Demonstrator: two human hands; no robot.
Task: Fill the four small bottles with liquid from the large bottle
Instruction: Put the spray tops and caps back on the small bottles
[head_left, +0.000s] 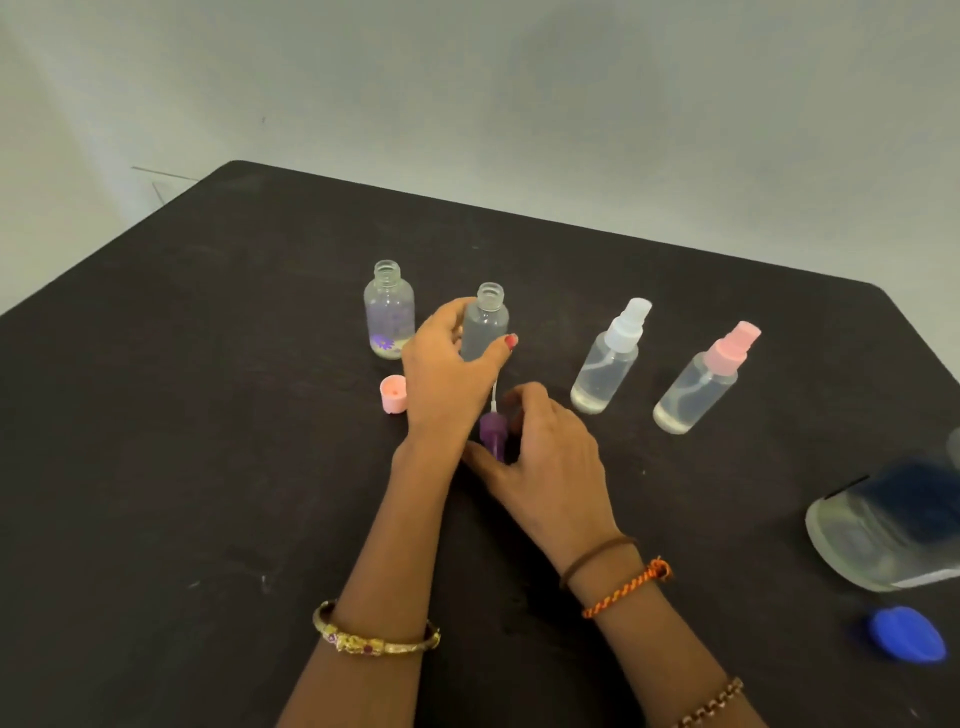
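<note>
head view: the left hand grips the uncapped clear small plastic bottle, upright mid-table, neck up. the right hand curls round the purple spray pump lying just in front, its dip tube pointing toward the bottle. the large clear bottle stands at the right edge of the black table, with bare surface to the left.

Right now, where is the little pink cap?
In the head view, the pink cap lies on the black table, just left of the left hand and in front of the open flower bottle.
</note>
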